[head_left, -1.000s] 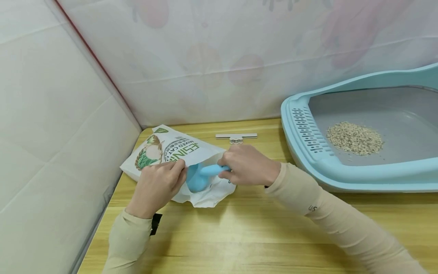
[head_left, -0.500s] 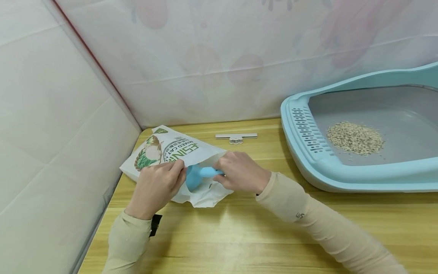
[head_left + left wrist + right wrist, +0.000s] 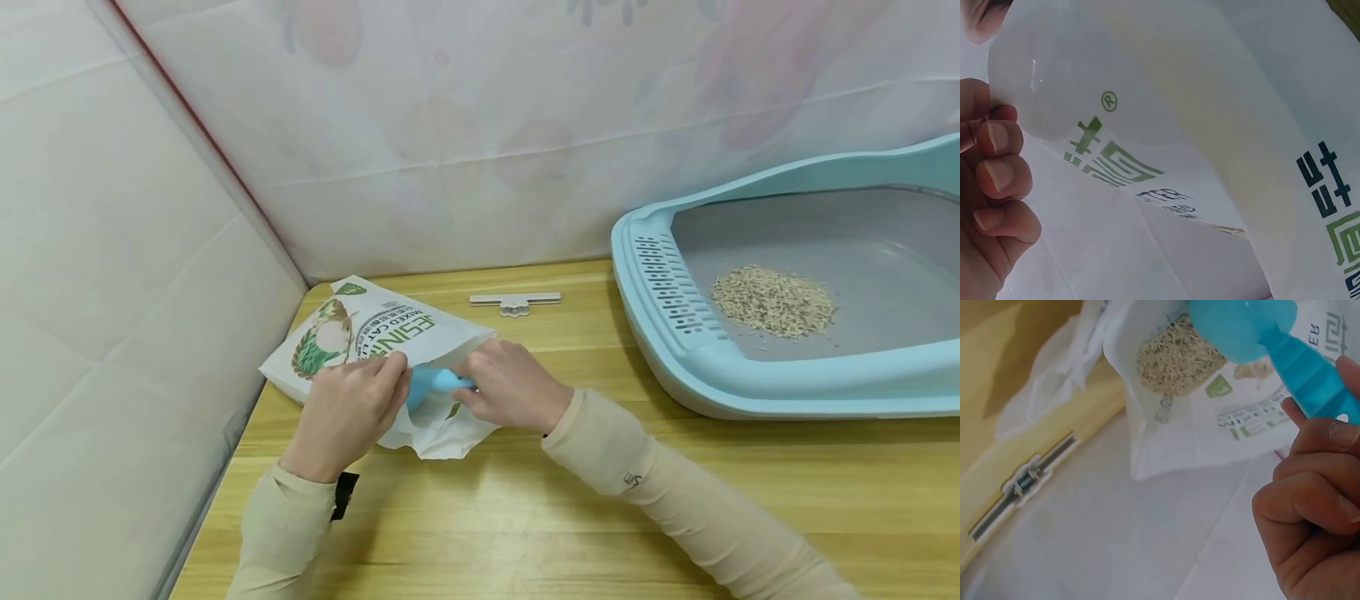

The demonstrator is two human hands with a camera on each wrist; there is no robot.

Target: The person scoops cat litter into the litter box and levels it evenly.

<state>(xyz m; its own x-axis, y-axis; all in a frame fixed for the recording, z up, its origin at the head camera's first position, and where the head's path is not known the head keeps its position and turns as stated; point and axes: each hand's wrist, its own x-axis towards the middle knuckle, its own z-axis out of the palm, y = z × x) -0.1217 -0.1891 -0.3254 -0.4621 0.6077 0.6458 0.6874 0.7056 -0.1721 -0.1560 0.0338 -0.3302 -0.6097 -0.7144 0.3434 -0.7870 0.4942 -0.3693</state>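
Observation:
A white cat litter bag (image 3: 408,321) with green print lies on its side, its mouth facing me. My left hand (image 3: 348,412) pinches the upper edge of that mouth and holds it raised; in the left wrist view the fingers (image 3: 1000,178) curl at the bag's edge. With my right hand (image 3: 513,383) I grip the handle of a light blue scoop (image 3: 431,381), whose bowl is inside the bag mouth and partly hidden there. The right wrist view shows the scoop (image 3: 1307,372) close to pale litter pellets (image 3: 1179,359) within the bag.
A light blue litter box (image 3: 787,383) stands at the right, with a pile of litter pellets (image 3: 772,302) on its grey floor. Behind the bag, a white sealing clip (image 3: 515,302) lies on the wooden table (image 3: 510,517). Fabric walls (image 3: 465,208) border the table's back and left.
My right hand has moved left, pushing the scoop deeper into the bag, so less of its bowl shows. My left hand stays at the bag's edge.

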